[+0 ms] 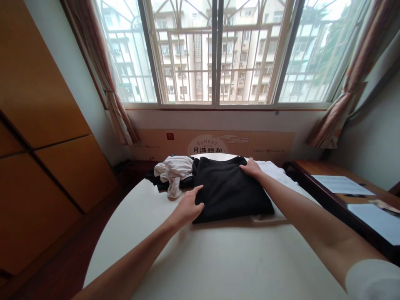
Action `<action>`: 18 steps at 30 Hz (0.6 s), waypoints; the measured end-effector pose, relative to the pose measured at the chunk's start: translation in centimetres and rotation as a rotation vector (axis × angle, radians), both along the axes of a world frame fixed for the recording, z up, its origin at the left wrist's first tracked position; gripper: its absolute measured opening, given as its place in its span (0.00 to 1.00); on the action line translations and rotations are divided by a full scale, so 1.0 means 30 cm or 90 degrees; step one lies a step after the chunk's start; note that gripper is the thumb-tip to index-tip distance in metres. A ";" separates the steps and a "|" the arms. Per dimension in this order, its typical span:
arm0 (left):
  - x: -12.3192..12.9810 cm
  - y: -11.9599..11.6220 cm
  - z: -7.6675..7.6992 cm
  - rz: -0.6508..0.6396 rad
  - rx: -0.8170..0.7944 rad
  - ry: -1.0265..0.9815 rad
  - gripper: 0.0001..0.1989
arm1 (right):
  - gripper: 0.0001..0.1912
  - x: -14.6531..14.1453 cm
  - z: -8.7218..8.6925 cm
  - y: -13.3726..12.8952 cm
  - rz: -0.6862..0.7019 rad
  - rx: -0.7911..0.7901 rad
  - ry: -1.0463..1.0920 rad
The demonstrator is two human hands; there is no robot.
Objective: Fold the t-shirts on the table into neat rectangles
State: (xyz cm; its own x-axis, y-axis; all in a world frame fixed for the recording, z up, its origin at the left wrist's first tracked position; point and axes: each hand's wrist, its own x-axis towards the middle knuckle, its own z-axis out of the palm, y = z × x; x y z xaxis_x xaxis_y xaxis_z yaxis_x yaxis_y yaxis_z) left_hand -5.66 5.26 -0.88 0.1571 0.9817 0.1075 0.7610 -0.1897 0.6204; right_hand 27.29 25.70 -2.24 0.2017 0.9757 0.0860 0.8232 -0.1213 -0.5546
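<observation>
A folded black shirt (pixel 229 193) lies on the round white table (pixel 231 258), its neckline at the far edge. My right hand (pixel 251 168) pinches the shirt's far right corner between thumb and fingers. At the shirt's left edge is my left hand (pixel 187 206), with index finger and thumb spread apart, the fingertips touching or very near the cloth. White clothing (pixel 271 167) lies to the right, partly under the black shirt and partly hidden by my right arm. Left of the shirt sits a crumpled light grey garment (pixel 175 168) on top of dark clothing (pixel 153 178).
A wooden desk (pixel 301 168) with paper sheets (pixel 342 184) and a pen (pixel 354 195) stands to the right. Behind the table, a printed box panel (pixel 237 143) leans below the barred window. A wooden cabinet (pixel 46 137) is at the left.
</observation>
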 end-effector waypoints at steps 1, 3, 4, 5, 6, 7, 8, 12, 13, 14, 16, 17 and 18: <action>0.002 0.005 -0.006 0.015 -0.005 -0.025 0.39 | 0.33 0.000 0.010 0.017 -0.007 0.009 0.021; 0.008 0.017 -0.016 0.054 -0.022 -0.065 0.40 | 0.26 -0.005 0.026 0.048 -0.010 0.016 0.069; 0.010 0.022 -0.019 0.073 -0.030 -0.082 0.38 | 0.23 -0.010 0.032 0.059 -0.011 0.014 0.095; 0.011 0.027 -0.020 0.078 -0.035 -0.098 0.34 | 0.20 -0.017 0.036 0.068 -0.012 0.009 0.122; 0.010 0.030 -0.020 0.065 -0.036 -0.116 0.29 | 0.19 -0.024 0.039 0.074 -0.013 0.001 0.149; 0.009 0.033 -0.018 0.037 -0.036 -0.136 0.23 | 0.19 -0.033 0.041 0.077 -0.012 -0.007 0.176; 0.006 0.033 -0.015 0.006 -0.039 -0.154 0.17 | 0.19 -0.042 0.043 0.079 -0.009 -0.017 0.201; -0.010 0.028 0.000 -0.005 -0.100 -0.180 0.08 | 0.14 -0.077 0.057 0.071 0.027 -0.038 0.284; -0.012 0.025 0.003 0.006 -0.117 -0.182 0.09 | 0.12 -0.083 0.067 0.067 0.039 -0.032 0.301; -0.012 0.021 0.007 0.010 -0.127 -0.193 0.10 | 0.09 -0.087 0.079 0.062 0.053 -0.021 0.317; -0.003 0.011 0.014 0.001 -0.130 -0.253 0.11 | 0.05 -0.085 0.117 0.048 0.083 0.012 0.350; 0.006 0.006 0.019 -0.007 -0.132 -0.300 0.12 | 0.04 -0.079 0.142 0.039 0.095 0.030 0.366; 0.016 0.001 0.026 -0.016 -0.140 -0.355 0.13 | 0.04 -0.069 0.171 0.029 0.105 0.047 0.382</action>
State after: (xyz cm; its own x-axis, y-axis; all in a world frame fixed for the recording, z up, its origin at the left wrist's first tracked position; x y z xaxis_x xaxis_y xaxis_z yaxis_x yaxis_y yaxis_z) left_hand -5.19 5.28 -0.10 0.1590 0.9870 -0.0249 0.3068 -0.0254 0.9514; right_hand 25.22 26.56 2.88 0.0824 0.9940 0.0725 0.3701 0.0370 -0.9282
